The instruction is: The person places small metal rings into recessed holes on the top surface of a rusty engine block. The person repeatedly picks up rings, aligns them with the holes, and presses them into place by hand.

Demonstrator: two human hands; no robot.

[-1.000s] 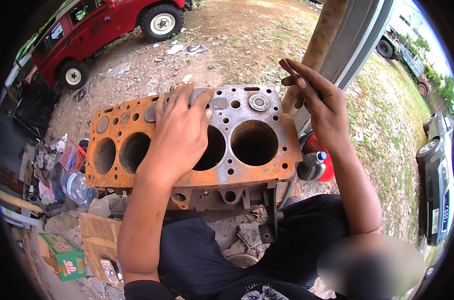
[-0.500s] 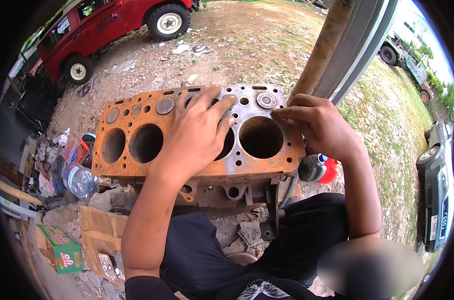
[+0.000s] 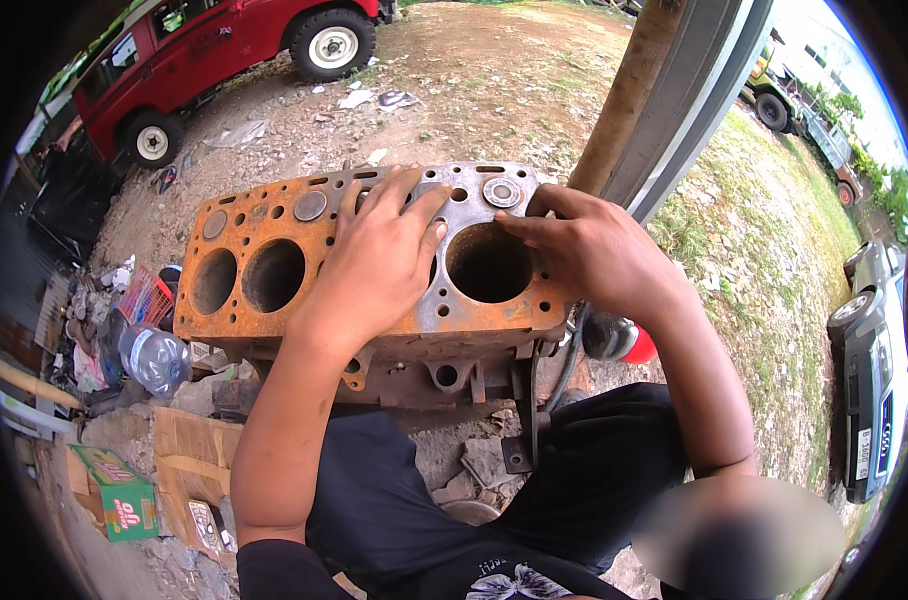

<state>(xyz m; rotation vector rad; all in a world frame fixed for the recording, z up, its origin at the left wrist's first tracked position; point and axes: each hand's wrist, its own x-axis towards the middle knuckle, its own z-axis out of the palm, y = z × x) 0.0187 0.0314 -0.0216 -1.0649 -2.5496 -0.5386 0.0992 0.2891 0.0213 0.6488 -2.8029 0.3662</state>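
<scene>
While the engine block (image 3: 479, 318) lies under the spread left hand (image 3: 379, 255), the right hand (image 3: 596, 248), grip unclear, overlaps its right end.

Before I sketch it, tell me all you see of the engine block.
The engine block looks like metal, its top rusty orange, greyer toward the right, pierced by large bores and smaller holes. It sits crosswise in view, bores upward. The left hand lies on it; the right hand appears to touch beside the rightmost bore.

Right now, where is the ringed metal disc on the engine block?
In the head view, the ringed metal disc sits at the far right corner of the engine block, just beyond the rightmost cylinder bore and beside the right hand.
</scene>
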